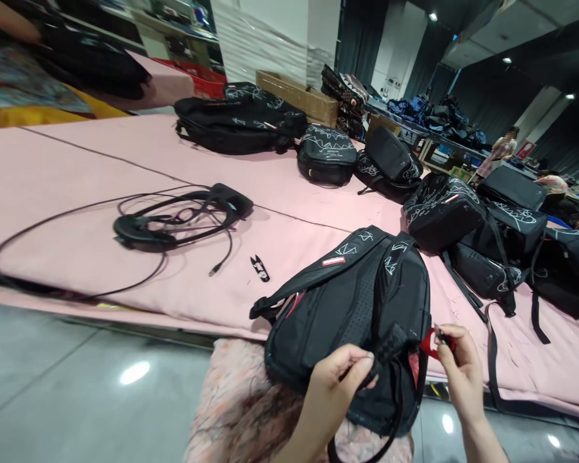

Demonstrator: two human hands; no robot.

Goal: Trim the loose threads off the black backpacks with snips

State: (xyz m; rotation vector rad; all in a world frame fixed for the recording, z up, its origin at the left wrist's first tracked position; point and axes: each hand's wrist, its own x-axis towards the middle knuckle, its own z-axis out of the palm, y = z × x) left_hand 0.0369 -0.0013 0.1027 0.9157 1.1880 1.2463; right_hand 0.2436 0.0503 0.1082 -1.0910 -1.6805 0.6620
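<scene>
A black backpack (pixel 338 308) lies with its shoulder straps up, partly on the pink table and partly over my lap. My left hand (pixel 340 376) is closed on a black strap (pixel 390 344) near the bag's lower end. At the bag's right side, my right hand (pixel 458 357) pinches a small red piece (pixel 430 343) with a dark, metallic-looking bit between the fingertips; its exact kind is unclear. Red material (pixel 414 368) shows at the bag's side just below. Black thread snips (pixel 259 268) rest on the table, left of the backpack and apart from both hands.
A black headset-like device (pixel 145 235) with looped cables lies on the pink table (pixel 77 161) to the left. Several black backpacks (pixel 444 212) are piled at the right and others (pixel 236 125) lie at the back. Another person's arm (pixel 14 22) reaches in at upper left.
</scene>
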